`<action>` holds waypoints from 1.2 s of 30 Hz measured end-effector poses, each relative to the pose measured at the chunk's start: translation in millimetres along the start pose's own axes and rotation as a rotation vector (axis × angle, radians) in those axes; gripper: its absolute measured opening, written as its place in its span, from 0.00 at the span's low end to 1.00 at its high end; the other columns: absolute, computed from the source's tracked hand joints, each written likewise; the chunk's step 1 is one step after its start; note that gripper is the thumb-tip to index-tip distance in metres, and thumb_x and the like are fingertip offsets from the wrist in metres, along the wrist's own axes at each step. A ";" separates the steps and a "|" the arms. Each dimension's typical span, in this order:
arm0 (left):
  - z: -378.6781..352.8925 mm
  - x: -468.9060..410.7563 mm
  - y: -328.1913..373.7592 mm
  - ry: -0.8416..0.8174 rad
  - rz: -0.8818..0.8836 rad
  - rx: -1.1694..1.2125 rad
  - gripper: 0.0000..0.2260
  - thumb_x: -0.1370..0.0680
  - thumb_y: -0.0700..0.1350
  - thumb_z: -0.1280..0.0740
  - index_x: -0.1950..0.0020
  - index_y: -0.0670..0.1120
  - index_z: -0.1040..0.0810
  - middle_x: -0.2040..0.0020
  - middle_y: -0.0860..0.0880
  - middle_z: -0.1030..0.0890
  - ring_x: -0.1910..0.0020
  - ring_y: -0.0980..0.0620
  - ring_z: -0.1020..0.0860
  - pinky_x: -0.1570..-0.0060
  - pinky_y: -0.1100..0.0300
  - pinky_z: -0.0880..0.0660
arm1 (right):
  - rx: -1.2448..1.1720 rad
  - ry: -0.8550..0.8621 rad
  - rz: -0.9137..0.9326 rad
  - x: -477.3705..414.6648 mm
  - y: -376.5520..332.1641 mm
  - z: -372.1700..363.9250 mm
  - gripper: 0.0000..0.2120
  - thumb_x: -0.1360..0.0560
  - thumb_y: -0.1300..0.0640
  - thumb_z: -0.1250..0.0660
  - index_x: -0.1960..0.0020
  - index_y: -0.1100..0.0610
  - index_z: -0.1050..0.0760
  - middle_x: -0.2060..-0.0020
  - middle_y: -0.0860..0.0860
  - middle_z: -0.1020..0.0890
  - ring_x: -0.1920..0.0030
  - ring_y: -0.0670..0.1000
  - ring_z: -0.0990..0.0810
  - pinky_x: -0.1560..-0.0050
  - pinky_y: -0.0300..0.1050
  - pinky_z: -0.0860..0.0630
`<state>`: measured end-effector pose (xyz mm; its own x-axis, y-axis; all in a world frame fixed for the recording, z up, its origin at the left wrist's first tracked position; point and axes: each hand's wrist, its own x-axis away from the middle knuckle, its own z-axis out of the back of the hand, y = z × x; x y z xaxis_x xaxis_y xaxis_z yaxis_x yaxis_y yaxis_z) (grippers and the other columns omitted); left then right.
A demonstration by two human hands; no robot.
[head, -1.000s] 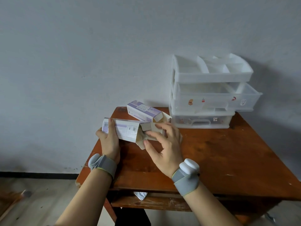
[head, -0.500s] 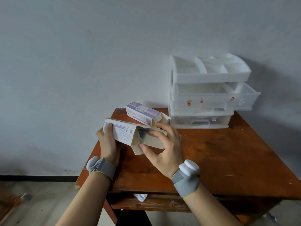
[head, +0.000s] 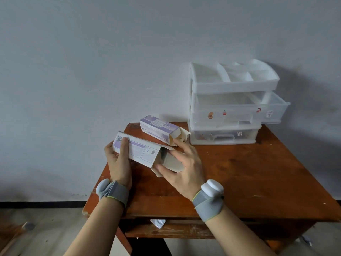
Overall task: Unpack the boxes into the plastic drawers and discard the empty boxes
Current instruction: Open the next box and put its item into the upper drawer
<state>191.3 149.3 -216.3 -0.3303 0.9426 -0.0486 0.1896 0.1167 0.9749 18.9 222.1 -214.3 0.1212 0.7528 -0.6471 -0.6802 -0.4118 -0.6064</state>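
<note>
Tabletop (head: 258, 172) open across lower right of frame. Drawer unit (head: 208, 115) blocks centre right, middle drawer (head: 275, 112) pulled out; opened carton (head: 158, 129) lies just left of it.

The left grip (head: 119, 163) wraps the held box (head: 136, 151) with all but 1 finger out of sight behind it, and the right grip (head: 181, 169) covers much of the open end, so its contents cannot be told. Print on that box and on the second box (head: 156, 129) is too small to read, as are the stickers (head: 210, 115) on the plastic drawers (head: 230, 108), whose bottom drawer (head: 247, 134) shows only blurred shapes through its cloudy front. Both forearms (head: 99, 228) are cut off by the bottom edge, the near right corner of the surface (head: 239, 182) runs off the right edge, and a bit of foil (head: 158, 223) is half hidden under the surface.
</note>
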 end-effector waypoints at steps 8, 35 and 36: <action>-1.6 11.2 15.0 0.047 -0.064 -0.009 0.21 0.21 0.54 0.31 0.33 0.48 0.32 0.45 0.41 0.16 0.51 0.42 0.14 0.55 0.46 0.16 | -0.131 -0.105 -0.201 0.8 4.2 -3.3 0.24 0.34 0.37 0.25 0.43 0.48 0.17 0.40 0.42 0.19 0.41 0.43 0.22 0.43 0.45 0.21; -19.5 16.7 39.7 0.140 -0.274 -0.182 0.16 0.29 0.62 0.28 0.48 0.61 0.31 0.46 0.47 0.20 0.46 0.48 0.18 0.55 0.41 0.17 | -0.219 -0.125 -0.274 -2.8 5.0 -0.2 0.19 0.28 0.46 0.25 0.38 0.47 0.20 0.55 0.44 0.28 0.55 0.43 0.27 0.59 0.24 0.30; -20.0 16.2 39.9 0.142 -0.283 -0.193 0.17 0.29 0.63 0.28 0.47 0.60 0.30 0.46 0.48 0.19 0.46 0.49 0.19 0.53 0.41 0.17 | -0.233 -0.146 -0.304 -3.8 5.6 -0.1 0.20 0.28 0.46 0.26 0.38 0.47 0.20 0.54 0.46 0.28 0.54 0.44 0.27 0.58 0.25 0.31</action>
<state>175.1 163.0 -173.9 -0.4720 0.8271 -0.3051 -0.1008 0.2931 0.9507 14.7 216.9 -215.3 0.1763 0.9163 -0.3597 -0.4449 -0.2518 -0.8594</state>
